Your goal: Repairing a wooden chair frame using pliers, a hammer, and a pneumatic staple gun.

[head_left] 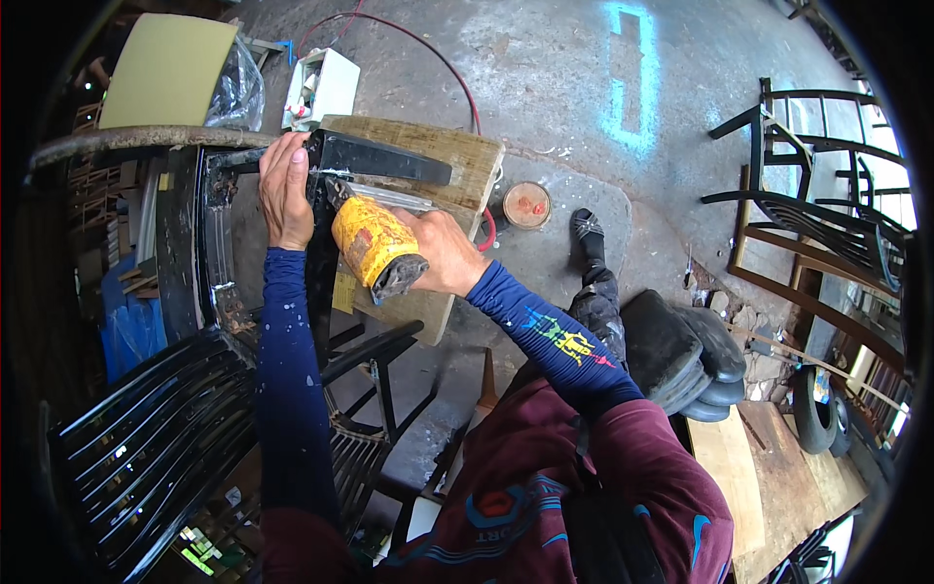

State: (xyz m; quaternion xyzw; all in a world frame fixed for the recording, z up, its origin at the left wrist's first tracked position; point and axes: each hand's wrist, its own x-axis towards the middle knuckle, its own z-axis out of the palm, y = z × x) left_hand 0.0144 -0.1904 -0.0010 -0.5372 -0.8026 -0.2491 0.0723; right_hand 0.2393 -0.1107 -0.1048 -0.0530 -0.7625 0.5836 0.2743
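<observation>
My right hand (443,251) is closed around a worn yellow and black tool shaped like a power drill (375,238). Its dark front end points up and left, close to the corner of a black wooden chair frame (318,243). The fingers on its far side are partly hidden. My left hand (286,195) lies with straight fingers along the black frame, beside its joint with a short tapered black piece (384,159). That piece rests on a wooden board (457,151). The exact contact under my left palm is hidden.
Slatted black chair parts (146,438) fill the lower left. A white box (321,86) and yellow-green panel (167,70) stand beyond the board. A round can (526,205) sits near my foot, with a red hose (457,73) behind. Black cushions (671,350) are stacked right; chair frames (817,195) stand beyond.
</observation>
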